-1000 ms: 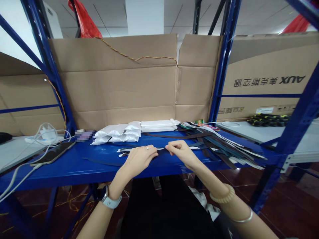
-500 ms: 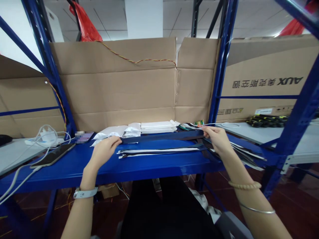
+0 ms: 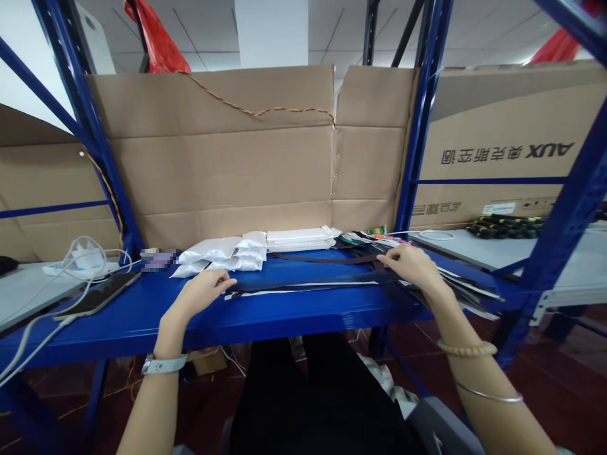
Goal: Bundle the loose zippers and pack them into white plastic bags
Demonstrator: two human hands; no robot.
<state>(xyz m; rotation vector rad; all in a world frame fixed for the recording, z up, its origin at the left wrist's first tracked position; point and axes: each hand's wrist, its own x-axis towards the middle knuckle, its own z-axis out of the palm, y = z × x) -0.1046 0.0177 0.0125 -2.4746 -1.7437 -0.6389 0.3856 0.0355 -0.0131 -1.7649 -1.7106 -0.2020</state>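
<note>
from the head camera, a long blue steel shelf runs across the view, and everything is placed by it. on its top, a long dark strip with white edging lies lengthwise near the front edge, and a thinner brown strip lies behind it. the person's left hand sits over the shelf's front edge, its fingers loosely curled, a narrow shape, with the fingertips at the strip's left end; whether they pinch it, i cannot tell. the right hand is palm down and more open, with its fingers lying across the strips toward the shelf's right end; i cannot tell if it grips them. a fanned pile of dark and white strips spreads beyond that hand and over the shelf's right end. white packets and a neat white stack sit along the shelf's back edge. a smartphone lies at the shelf's left end, with a white charger just behind it. a cardboard sheet stands behind the shelf.
</note>
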